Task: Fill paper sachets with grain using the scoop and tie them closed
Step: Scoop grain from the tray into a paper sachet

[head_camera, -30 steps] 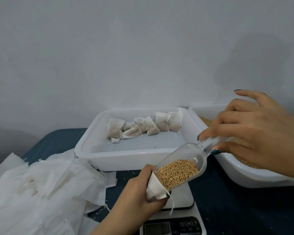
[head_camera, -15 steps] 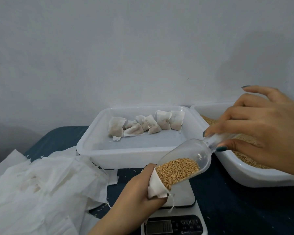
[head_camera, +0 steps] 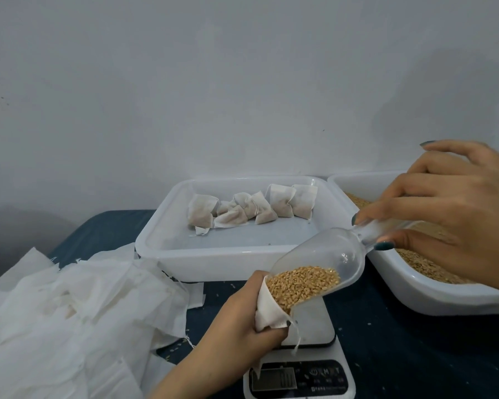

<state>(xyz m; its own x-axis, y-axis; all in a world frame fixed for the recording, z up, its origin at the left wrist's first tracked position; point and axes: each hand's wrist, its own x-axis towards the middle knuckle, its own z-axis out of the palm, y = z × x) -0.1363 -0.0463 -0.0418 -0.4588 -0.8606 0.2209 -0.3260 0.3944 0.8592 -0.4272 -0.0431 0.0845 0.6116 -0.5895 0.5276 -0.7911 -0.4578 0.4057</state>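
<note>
Head view: left hand [head_camera: 236,321], sachet [head_camera: 267,313] partly hide scale [head_camera: 317,323]; readout illegible.

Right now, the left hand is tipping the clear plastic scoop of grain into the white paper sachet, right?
No. In the head view the right hand tips the clear plastic scoop of grain into the white paper sachet; the left hand grips it.

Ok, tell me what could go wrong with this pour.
1. The scoop mouth nearly fills the opening of the sachet that the left hand grips, so the grain could slip over the paper edge onto the scale.
2. The right hand pinches only the handle end with its fingertips. A sudden tilt might dump everything at once and overfill the sachet.
</note>
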